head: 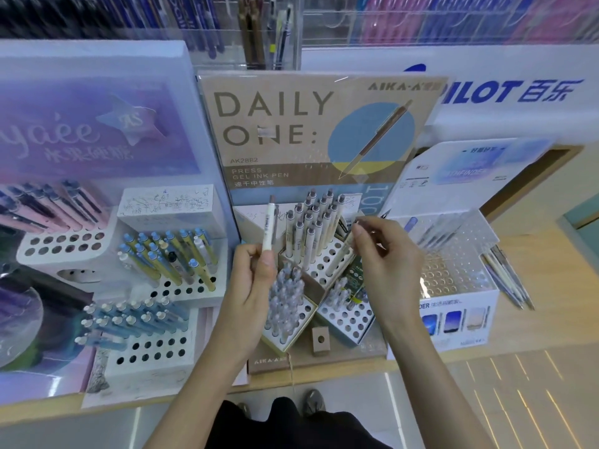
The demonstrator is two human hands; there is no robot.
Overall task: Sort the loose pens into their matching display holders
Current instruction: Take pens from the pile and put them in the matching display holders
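Shelf (538,322): left hand (256,283) grips white pen (269,228); right hand (385,251) maybe pinches pen (347,246).

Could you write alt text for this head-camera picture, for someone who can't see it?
At a shop pen display, the left hand holds a white pen with a brown tip upright, while the right hand pinches a pale cream pen tilted over a white perforated holder. A brown cardboard DAILY ONE sign stands behind.

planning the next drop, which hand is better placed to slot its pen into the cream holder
Right, probably. The right hand pinches a slanted pen whose tip is at the cream holder; the left hand holds its cream pen upright beside it.
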